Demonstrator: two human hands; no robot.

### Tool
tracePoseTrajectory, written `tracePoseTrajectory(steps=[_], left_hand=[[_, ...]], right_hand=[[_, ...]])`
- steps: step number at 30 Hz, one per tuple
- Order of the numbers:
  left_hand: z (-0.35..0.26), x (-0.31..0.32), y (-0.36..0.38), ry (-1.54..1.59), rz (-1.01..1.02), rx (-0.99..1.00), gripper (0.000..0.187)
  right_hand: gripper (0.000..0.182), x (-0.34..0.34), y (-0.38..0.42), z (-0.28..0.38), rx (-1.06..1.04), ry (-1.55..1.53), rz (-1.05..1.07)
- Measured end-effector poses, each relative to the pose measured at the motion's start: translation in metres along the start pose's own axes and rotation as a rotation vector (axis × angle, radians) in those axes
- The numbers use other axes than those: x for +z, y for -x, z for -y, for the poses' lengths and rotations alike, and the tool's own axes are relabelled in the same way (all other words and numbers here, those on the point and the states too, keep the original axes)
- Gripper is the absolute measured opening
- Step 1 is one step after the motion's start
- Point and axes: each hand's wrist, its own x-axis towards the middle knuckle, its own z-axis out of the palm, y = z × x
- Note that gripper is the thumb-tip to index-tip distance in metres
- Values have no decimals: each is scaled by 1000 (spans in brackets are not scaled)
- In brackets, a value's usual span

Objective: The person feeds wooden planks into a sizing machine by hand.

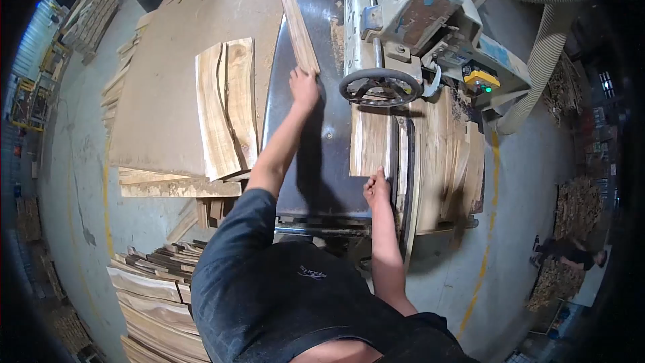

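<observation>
My left hand (pixel 304 87) reaches forward over the dark metal machine table (pixel 329 191), its fingers closed on the near end of a long narrow wooden strip (pixel 297 30). That strip lies along the table's left side and points away from me. Close to the machine, my right hand (pixel 377 188) pinches the near edge of a wider wooden board (pixel 370 141). The board's far end is hidden beneath the machine's black handwheel (pixel 381 87). Right of this board runs a narrow dark rail, with more boards (pixel 440 154) beyond it.
Two rough-edged planks (pixel 226 104) lie on the brown side table (pixel 161 94). The machine head (pixel 430 7) overhangs the right side, with a ribbed hose (pixel 547 40) and a yellow control box (pixel 482 81). Stacked planks (pixel 151 302) stand at lower left. Another person (pixel 571 253) is far right.
</observation>
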Motion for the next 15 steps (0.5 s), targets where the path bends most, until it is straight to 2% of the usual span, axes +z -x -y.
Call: tracePoseTrajectory(steps=[2, 4, 6, 8, 9, 10, 11, 12, 14, 15], left_hand=[[-18, -33, 55, 51, -13, 30, 27], [-39, -77, 117, 111, -77, 95, 27], [-65, -133, 174, 154, -35, 143, 19], [-62, -147, 235, 294, 77, 270, 14], [-59, -150, 265, 331, 119, 278, 14], [-62, -158, 288, 369, 161, 289, 16], [-66, -164, 306, 427, 169, 139, 15], [-67, -162, 317, 406, 73, 74, 9], [-89, -168, 321, 246, -105, -80, 22], [-91, -160, 330, 209, -6, -143, 45]], right_hand=[[47, 2, -25, 4, -43, 20, 94], [47, 1, -31, 12, -201, 193, 308], [47, 4, -28, 19, -299, 168, 456], [45, 8, -18, 21, -536, 336, 449], [36, 9, -1, 22, -673, 462, 382], [36, 2, 2, 8, -665, 445, 384], [35, -8, 5, -8, -976, 641, 401], [37, -23, 11, -25, -1285, 843, 401], [56, -64, 43, -60, -1313, 1174, 445], [58, -82, 64, -75, -1369, 1219, 443]])
